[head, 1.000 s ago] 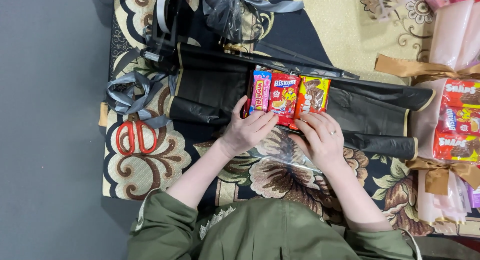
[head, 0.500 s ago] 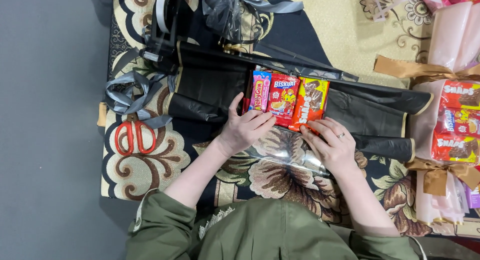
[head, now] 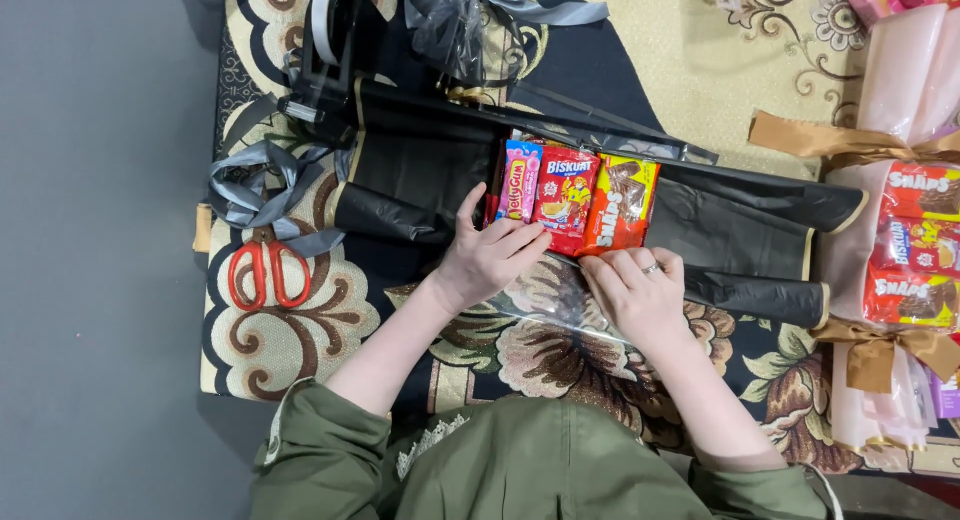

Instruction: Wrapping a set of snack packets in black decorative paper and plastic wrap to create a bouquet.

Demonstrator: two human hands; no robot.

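At the far left, bare grey floor [head: 100, 250] ran beside a patterned rug [head: 330, 330] in black, cream and brown. A pair of red-handled scissors [head: 265, 272] lay on the rug near its left edge, with a loose grey ribbon [head: 262, 185] just above them. Further in, black wrapping paper [head: 420, 170] with a gold edge stretched across the rug, part of it rolled and folded. A grey ribbon bow [head: 470, 15] sat above it near the top.

The left hand [head: 490, 260] rested with its fingers spread and flat against the lower edge of the snack packets [head: 572, 200], pressing on them rather than closing around anything; its thumb pointed up beside the pink packet. The three packets, pink, red and yellow-brown, stood side by side on the black paper, near the middle of the scene. A clear plastic sheet [head: 560, 310] lay under both hands, reaching down over the rug.

The right hand [head: 640, 295], wearing a ring, lay just below the packets with its fingers curled down onto the clear sheet; whether its grip pinched the sheet or merely pressed it could not be told. Both sleeves were olive green [head: 520, 460].

At the right edge lay a pink-wrapped bouquet of snack packets [head: 915, 240], tied with gold-brown ribbon [head: 840, 145].
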